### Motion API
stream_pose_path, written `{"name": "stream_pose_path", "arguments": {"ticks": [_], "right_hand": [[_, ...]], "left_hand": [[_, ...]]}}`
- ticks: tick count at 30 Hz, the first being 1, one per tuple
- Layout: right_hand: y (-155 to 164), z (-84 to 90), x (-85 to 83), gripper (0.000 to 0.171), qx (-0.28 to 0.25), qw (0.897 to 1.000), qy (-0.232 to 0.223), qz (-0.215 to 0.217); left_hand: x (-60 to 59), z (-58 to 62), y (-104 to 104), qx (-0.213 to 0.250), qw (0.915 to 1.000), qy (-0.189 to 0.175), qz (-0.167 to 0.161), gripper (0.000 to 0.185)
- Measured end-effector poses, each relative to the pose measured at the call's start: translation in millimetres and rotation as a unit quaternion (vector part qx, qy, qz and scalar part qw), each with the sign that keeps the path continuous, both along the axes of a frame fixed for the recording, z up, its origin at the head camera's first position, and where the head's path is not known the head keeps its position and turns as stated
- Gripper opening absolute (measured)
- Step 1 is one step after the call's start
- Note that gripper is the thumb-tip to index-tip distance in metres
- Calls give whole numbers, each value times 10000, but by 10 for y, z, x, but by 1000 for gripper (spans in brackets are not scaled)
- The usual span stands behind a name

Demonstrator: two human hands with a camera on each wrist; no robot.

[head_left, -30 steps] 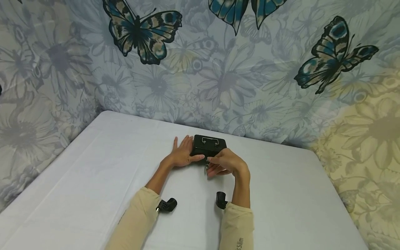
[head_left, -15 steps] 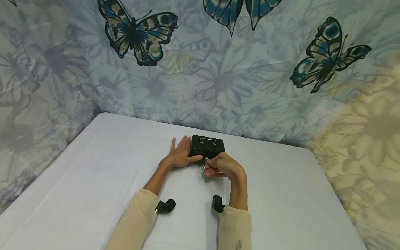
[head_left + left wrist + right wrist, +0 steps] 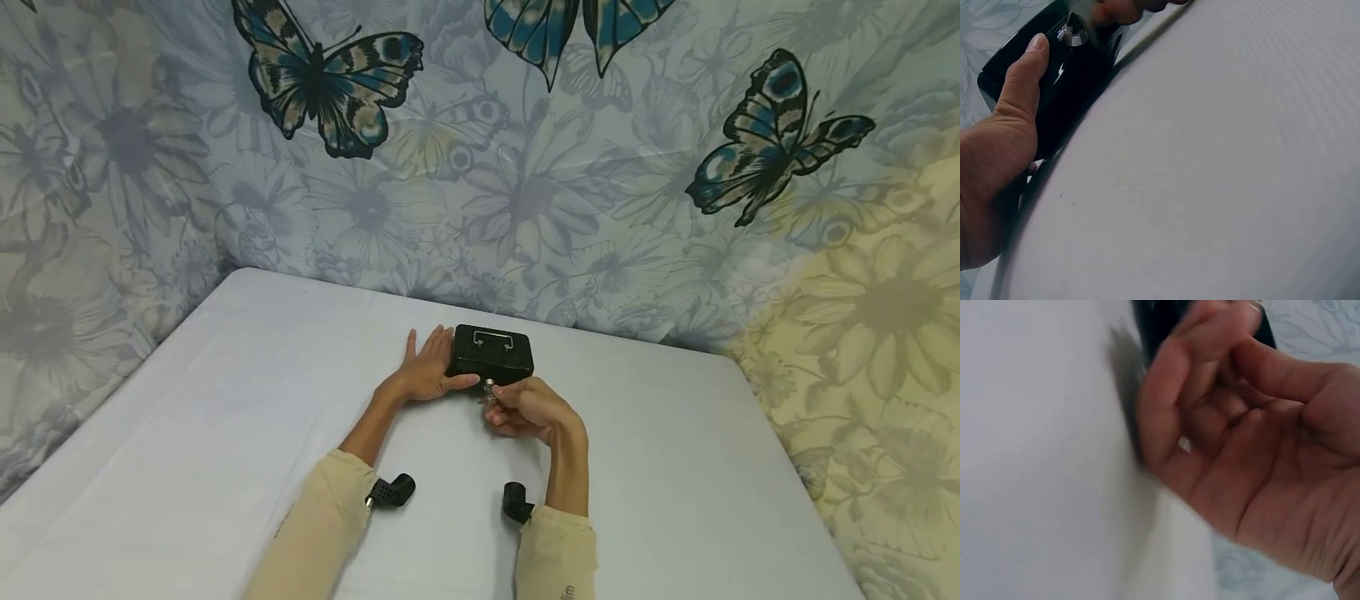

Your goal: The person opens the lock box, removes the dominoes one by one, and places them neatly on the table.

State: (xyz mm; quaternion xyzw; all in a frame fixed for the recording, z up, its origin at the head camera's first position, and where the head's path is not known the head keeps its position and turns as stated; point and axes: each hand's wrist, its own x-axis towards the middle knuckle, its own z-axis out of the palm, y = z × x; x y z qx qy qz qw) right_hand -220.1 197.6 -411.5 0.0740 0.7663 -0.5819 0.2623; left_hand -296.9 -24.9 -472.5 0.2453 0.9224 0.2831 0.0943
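The wall (image 3: pixel 525 167) behind the work area is covered with a floral cloth printed with butterflies. In front of it stands a table (image 3: pixel 187 433) under a white cover.

The arms enter from the near edge in beige sleeves (image 3: pixel 558 554). A small black wrist camera (image 3: pixel 390 492) is strapped on each forearm.

A black box (image 3: pixel 491 354) sits on the table toward the far edge, near the middle of the table's width. It is closed, and a metal handle (image 3: pixel 492 337) lies flat on its lid.

The left hand (image 3: pixel 427 371) lies against the left side of the box. The fingers are straight and point away from the person. The thumb (image 3: pixel 1022 75) presses on the front face of the box, as the left wrist view shows.

The right hand (image 3: pixel 525 408) is just in front of the box, at the middle of the front face. Its fingers (image 3: pixel 1166 406) are curled, and thumb and forefinger pinch a small metal key (image 3: pixel 489 389) at the lock. The head view shows the key touching the front face of the box. In the left wrist view the metal part (image 3: pixel 1072 34) appears beside the left thumb tip. The right wrist view is blurred; it shows the curled fingers against the dark box, and the key itself cannot be made out there.
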Motion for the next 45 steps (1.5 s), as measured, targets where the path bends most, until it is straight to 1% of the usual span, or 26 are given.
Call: {"name": "stream_pose_path", "arguments": {"ticks": [3,6,10,14,15,18,22,23,25,27,28,30,33,35,37,39,41,43,45], "right_hand": [[65,159,30,41,785,9967,154,143],[157,338,29,46,1306,9905,362,253],[290,514,-10,45,1559,9839,760,427],[410,592,-78,40,1715,9746,1293,638],[435,606,-95,40,1787,9700,1469,745],[465,636,-211,39,2074,9537,1935,1002],[450,677,-341,35,2481,9233,2515,1504],[439,683,-368,33,2545,9145,2679,1649],[418,685,-417,32,2572,9001,2964,1892],[403,669,-455,35,2530,8886,3201,2095],[400,660,-469,37,2510,8847,3285,2155],[404,644,-483,42,2466,8799,3384,2248],[457,626,-454,48,2431,8781,3455,2248],[480,624,-436,53,2414,8770,3474,2278],[483,622,-420,59,2445,8723,3483,2408],[478,616,-406,67,2538,8664,3401,2632],[473,608,-393,74,2706,8637,3231,2763],[471,599,-383,78,2865,8609,3080,2861],[471,589,-380,81,3045,8584,2966,2872]], "left_hand": [[-21,-10,2,-98,9999,90,-41,160],[-37,1,-27,-233,9995,218,-87,151],[-13,26,-77,-346,9989,252,-204,138],[21,26,-84,-449,9979,211,-421,132],[31,24,-75,-488,9974,216,-490,131],[6,28,-48,-682,9951,297,-652,125],[-5,42,-15,-804,9937,208,-750,123],[-5,51,-19,-775,9941,150,-745,123],[-4,70,-42,-694,9949,59,-724,126],[-6,90,-86,-598,9957,-37,-700,129],[-8,104,-116,-523,9961,-105,-710,129],[-10,122,-176,-293,9962,-270,-771,131],[-6,129,-226,99,9939,-602,-922,136],[-5,122,-260,271,9921,-727,-981,142],[6,120,-294,375,9915,-797,-962,148],[20,117,-319,415,9920,-760,-919,149],[33,122,-311,451,9926,-722,-869,145],[26,111,-266,454,9939,-543,-845,136],[12,109,-199,424,9953,-342,-797,129]]}}
